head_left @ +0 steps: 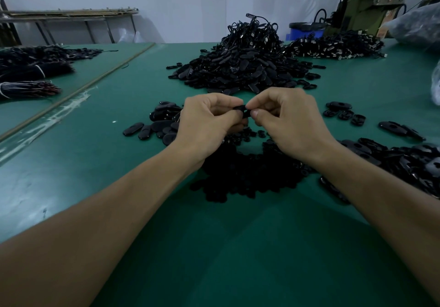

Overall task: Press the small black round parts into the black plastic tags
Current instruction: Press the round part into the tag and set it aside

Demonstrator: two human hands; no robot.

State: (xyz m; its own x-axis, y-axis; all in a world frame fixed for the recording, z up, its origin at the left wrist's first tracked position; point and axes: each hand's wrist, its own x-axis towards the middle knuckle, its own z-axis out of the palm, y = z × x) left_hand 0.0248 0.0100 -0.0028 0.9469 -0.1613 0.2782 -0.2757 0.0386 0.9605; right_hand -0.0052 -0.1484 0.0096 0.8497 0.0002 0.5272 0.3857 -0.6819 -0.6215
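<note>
Both hands meet over the middle of the green table (pixel 119 164). My left hand (pixel 204 125) and my right hand (pixel 288 121) pinch one black plastic tag (pixel 242 111) between their fingertips, a little above the table. Most of the tag is hidden by the fingers, and I cannot tell whether a round part sits in it. Under my wrists lies a heap of small black round parts (pixel 250 178). Loose oval black tags (pixel 152 125) lie to the left of my left hand. More black tags (pixel 404 159) are heaped at the right.
A big mound of black tags with cords (pixel 242 64) stands behind my hands, with another pile (pixel 333 44) at the back right. Bundled black cords (pixel 31 68) lie at far left. A green machine (pixel 362 14) and a blue bin (pixel 304 30) stand beyond the table.
</note>
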